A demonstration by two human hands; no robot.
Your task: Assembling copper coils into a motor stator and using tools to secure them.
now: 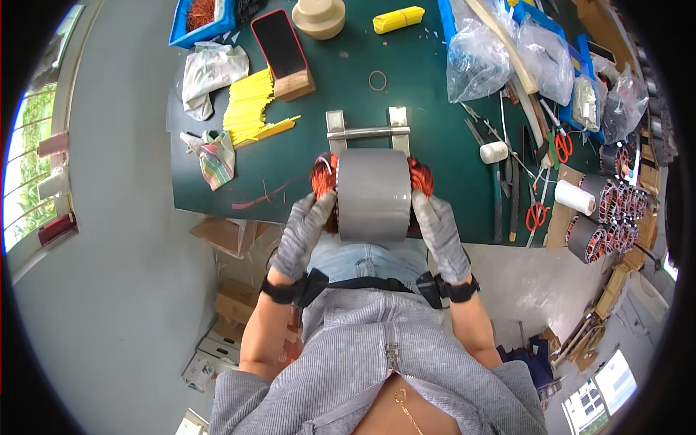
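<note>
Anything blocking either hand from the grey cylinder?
Nothing visible. The left hand and right hand are at opposite ends of the grey cylinder, right by its orange wire bundles.

Your left hand [299, 235] and right hand [442, 235] flank the stator [374, 196]; the stand [368, 133] extends beyond it. On your table [420, 69], strips [249, 105] lie left, scissors [536, 215] right.

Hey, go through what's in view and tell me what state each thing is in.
Grey cylinder: on its side, orange wire bulging at both ends
Left hand: gloved, fingers against the wire
Right hand: gloved, fingers against the wire
Phone: screen dark
Yellow strips: loosely spread
Yellow bundle: gathered together
Checked cloth: crumpled
Clear bags: crumpled
</note>
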